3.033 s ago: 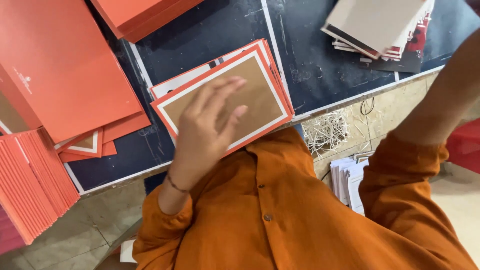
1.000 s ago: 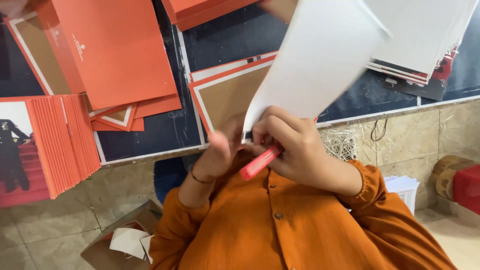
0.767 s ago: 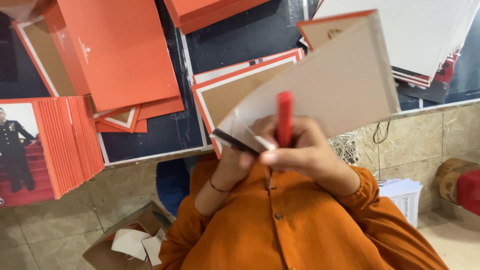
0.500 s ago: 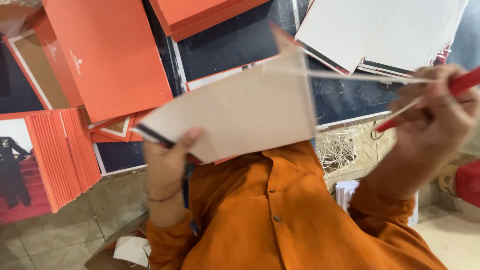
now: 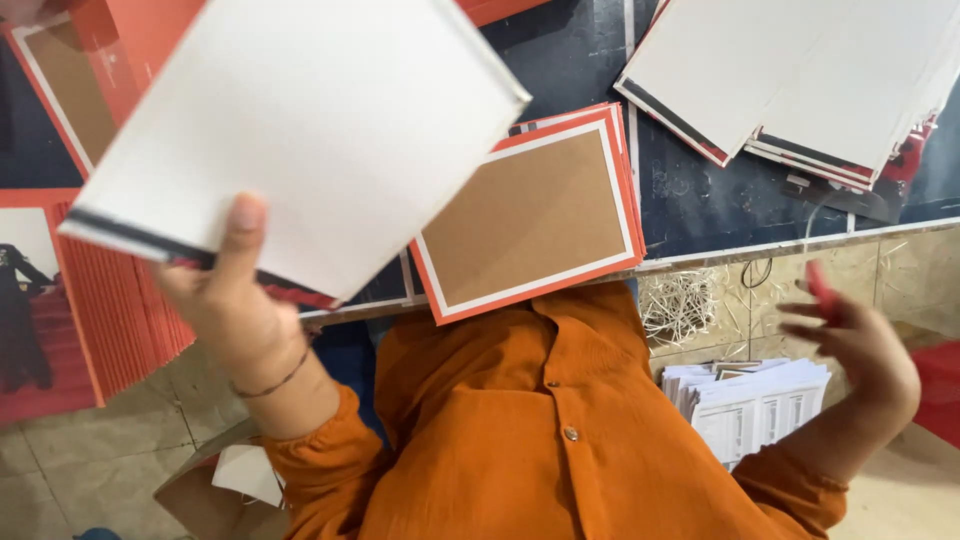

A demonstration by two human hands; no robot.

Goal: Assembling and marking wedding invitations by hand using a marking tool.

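Observation:
My left hand point(image 5: 235, 310) is raised at the left and grips a large white sheet point(image 5: 300, 130) with a dark strip along its lower edge, thumb on top. Behind it, on the dark table point(image 5: 690, 200), lies a brown board with an orange border point(image 5: 530, 215), on top of a small stack of the same. My right hand point(image 5: 860, 350) is off to the right, below the table edge, blurred, with a red stick point(image 5: 818, 288) between its fingers. An orange shirt fills the lower middle of the view.
A pile of white sheets point(image 5: 820, 80) lies at the table's far right. Orange covers point(image 5: 120, 300) stand packed at the left. A bundle of white printed cards point(image 5: 755, 405) sits on the floor by my right arm. Shredded paper point(image 5: 685, 300) hangs under the table edge.
My left hand has swung the white sheet up and to the left, which uncovers the brown board. My right hand with the red stick has dropped lower at the right.

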